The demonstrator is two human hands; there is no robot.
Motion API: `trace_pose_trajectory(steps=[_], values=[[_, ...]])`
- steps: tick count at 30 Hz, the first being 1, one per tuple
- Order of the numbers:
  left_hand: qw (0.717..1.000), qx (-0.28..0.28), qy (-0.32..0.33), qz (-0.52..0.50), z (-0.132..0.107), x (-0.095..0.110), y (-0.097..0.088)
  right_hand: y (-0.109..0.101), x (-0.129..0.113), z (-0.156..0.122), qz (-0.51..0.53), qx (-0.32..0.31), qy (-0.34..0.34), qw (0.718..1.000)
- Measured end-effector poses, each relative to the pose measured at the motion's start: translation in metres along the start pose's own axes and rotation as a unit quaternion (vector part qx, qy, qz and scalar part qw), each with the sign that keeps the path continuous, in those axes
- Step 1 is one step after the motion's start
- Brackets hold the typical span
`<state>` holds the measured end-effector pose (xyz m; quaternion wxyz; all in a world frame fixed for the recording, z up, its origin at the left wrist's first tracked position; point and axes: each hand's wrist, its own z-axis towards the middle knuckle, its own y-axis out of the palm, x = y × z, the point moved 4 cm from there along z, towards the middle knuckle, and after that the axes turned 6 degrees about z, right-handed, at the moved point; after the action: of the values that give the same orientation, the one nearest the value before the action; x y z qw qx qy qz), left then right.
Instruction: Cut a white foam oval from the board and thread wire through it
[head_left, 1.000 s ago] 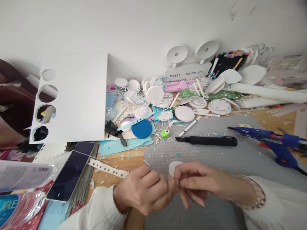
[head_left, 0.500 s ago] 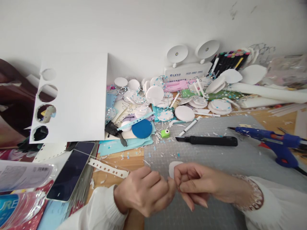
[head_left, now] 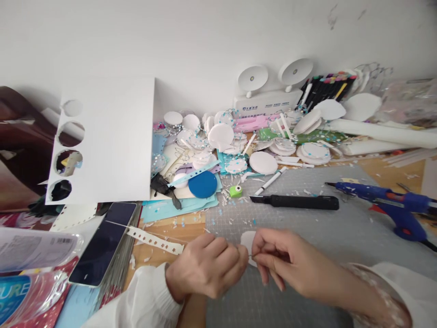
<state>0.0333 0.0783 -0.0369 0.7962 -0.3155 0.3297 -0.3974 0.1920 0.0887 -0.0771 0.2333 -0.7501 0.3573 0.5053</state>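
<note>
My left hand (head_left: 210,264) is closed in a fist on a thin wire (head_left: 118,224), which trails out to the left across the phone. My right hand (head_left: 287,259) pinches the wire's short end between thumb and forefinger, close beside the left hand's knuckles. Behind the fingertips a small white disc (head_left: 246,238) lies on the grey cutting mat (head_left: 290,291), partly covered by the right hand. A black utility knife (head_left: 300,202) rests beyond the hands, near a white pen (head_left: 271,181) and a green paper punch (head_left: 235,191).
A blue glue gun (head_left: 392,200) lies at right. White discs (head_left: 263,162), a blue disc (head_left: 202,184) and paper scraps crowd the back. At left are a phone (head_left: 102,246), a punched paper strip (head_left: 155,240) and a white board with round holes (head_left: 116,141).
My right hand has turned and its fingers now pinch the wire end by the left hand. The right forearm has shifted lower. My left hand has barely moved.
</note>
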Motion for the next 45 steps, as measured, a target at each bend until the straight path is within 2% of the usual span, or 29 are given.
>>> trace_pose_trajectory(steps=[2,6,11,14,22,29,34,40,42,45], values=[[1.0,-0.019,-0.013,-0.002,0.001,-0.003,0.004,-0.003,-0.001,0.0,-0.064,0.037,-0.032,0.997],[0.997,-0.068,-0.047,-0.008,0.002,-0.01,0.009,-0.012,-0.005,-0.002,-0.133,0.055,-0.047,0.989],[0.99,-0.094,-0.108,-0.02,0.001,-0.019,0.003,-0.018,-0.018,-0.014,-0.14,0.054,-0.054,0.987],[0.987,-0.103,-0.119,-0.023,0.001,-0.016,-0.004,-0.016,-0.023,-0.022,-0.147,0.056,-0.055,0.986],[0.993,-0.077,-0.093,0.001,0.004,0.003,-0.025,-0.004,-0.027,-0.043,-0.215,0.101,-0.067,0.969],[0.994,-0.079,-0.075,-0.006,0.003,0.016,-0.041,0.009,-0.025,-0.064,-0.237,0.086,-0.068,0.965],[0.998,-0.039,-0.056,-0.014,0.001,0.028,-0.055,0.02,-0.025,-0.08,-0.261,0.079,-0.098,0.957],[0.999,-0.002,-0.033,-0.023,0.005,0.039,-0.065,0.03,-0.019,-0.086,-0.266,0.067,-0.093,0.957],[0.999,0.001,-0.05,-0.006,0.001,0.039,-0.076,0.028,-0.017,-0.087,-0.261,0.07,-0.091,0.959],[0.987,0.031,-0.153,0.046,-0.023,0.024,-0.105,0.014,-0.007,-0.092,-0.258,0.11,-0.086,0.956]])
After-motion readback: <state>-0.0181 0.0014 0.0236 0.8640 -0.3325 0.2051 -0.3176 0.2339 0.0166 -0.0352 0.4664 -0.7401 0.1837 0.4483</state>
